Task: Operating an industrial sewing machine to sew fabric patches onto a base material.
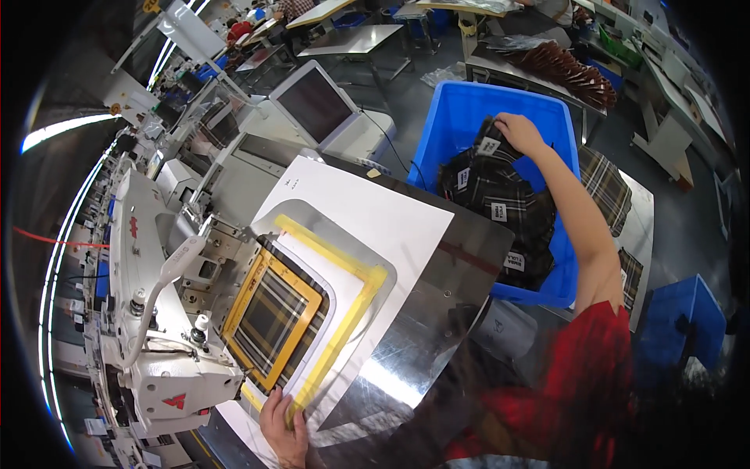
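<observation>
My right hand (519,134) reaches over the far side of a blue bin (491,92), its fingers closed on the upper edge of a dark plaid fabric piece (490,147). Several similar pieces with white labels lie overlapped in that bin. At the near corner of a clear sewing template (383,281) edged with yellow tape, my left hand (283,430) rests with thumb and fingers apart. A brown plaid fabric panel (269,316) lies on the template, under a yellow-orange frame (306,322). The frame is beside the head of a white sewing machine (176,383).
White board (375,207) lies beneath the template on a shiny metal table (406,375). A monitor (312,102) stands behind. Right of the bin, plaid fabric (598,187) lies on a pale surface; another blue bin (678,320) stands farther right. Other workstations fill the background.
</observation>
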Demonstrator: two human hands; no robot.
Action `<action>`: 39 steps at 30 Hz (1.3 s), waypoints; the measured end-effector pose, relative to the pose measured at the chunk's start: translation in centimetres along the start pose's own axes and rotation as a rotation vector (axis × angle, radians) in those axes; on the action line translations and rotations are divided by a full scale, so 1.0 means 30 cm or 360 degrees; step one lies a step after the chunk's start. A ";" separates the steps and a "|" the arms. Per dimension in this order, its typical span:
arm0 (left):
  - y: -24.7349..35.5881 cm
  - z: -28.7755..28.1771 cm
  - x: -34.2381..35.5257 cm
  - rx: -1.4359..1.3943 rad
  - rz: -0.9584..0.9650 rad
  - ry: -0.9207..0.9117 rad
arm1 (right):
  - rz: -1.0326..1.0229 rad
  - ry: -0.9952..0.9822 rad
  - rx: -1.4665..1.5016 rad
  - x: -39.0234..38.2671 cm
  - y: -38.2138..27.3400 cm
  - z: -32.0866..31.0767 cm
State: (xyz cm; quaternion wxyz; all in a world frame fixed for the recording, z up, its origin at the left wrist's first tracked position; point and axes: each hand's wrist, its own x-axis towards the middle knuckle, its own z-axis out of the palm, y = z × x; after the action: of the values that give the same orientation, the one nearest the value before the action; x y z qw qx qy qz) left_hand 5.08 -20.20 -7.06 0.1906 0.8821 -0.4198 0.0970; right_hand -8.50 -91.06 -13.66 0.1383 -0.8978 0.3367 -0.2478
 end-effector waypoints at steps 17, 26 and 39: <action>0.223 -0.065 0.245 -0.0309 0.0344 -0.0030 | -0.1261 -0.0359 0.0404 -0.161 -1.060 -0.450; 0.436 0.124 0.637 -0.0967 0.0374 -0.0190 | -0.1464 -0.1422 0.0635 -0.306 -1.143 -0.403; 0.347 0.124 0.488 -0.1189 0.0286 -0.0187 | -0.1515 -0.0508 0.0266 -0.351 -0.780 -0.028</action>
State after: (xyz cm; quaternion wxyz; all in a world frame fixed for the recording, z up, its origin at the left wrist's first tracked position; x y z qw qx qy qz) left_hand 6.24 -38.04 -2.96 0.4652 0.7156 -0.5121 -0.0968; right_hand -3.24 -66.84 -6.93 0.1312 -0.9643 -0.1560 -0.1691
